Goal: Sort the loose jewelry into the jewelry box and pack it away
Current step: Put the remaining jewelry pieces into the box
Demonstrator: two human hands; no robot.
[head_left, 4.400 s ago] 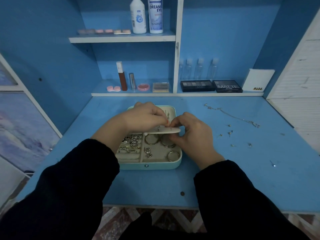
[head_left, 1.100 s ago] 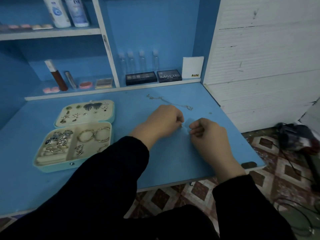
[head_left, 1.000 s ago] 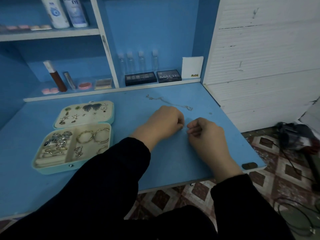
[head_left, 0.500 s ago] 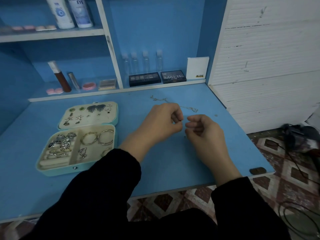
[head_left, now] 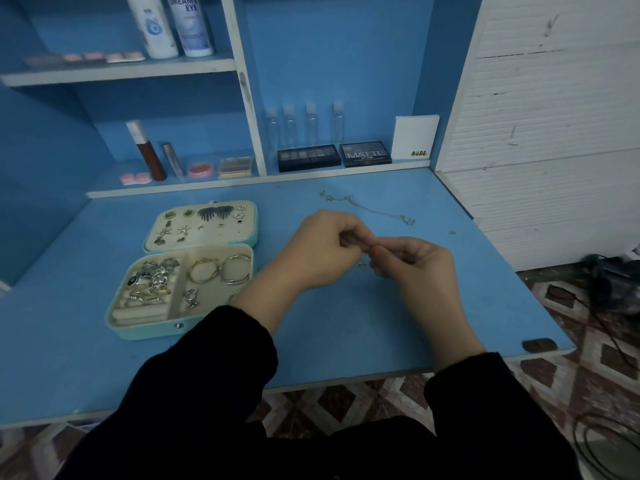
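Observation:
The mint jewelry box (head_left: 145,331) lies open on the left of the blue table (head_left: 346,327). Its base holds rings and hoop bangles (head_left: 221,270); its lid panel (head_left: 207,233) carries stud earrings. My left hand (head_left: 318,252) and my right hand (head_left: 419,268) are raised above the table's middle, fingers curled and fingertips meeting. Between them they pinch a tiny earring piece, mostly hidden by the fingers. Another small stud (head_left: 362,264) lies on the table just below the fingertips. A thin silver necklace (head_left: 375,210) lies loose behind my hands.
Shelves at the back hold cosmetics: two dark eyeshadow palettes (head_left: 334,156), small clear bottles (head_left: 304,124), a white card box (head_left: 414,136) and two tall bottles (head_left: 171,26). A white slatted wall stands on the right. Cables lie on the patterned floor (head_left: 588,393).
Both hands left the jewelry box and moved right to the loose studs. Over the last second they lifted off the table and brought their fingertips together.

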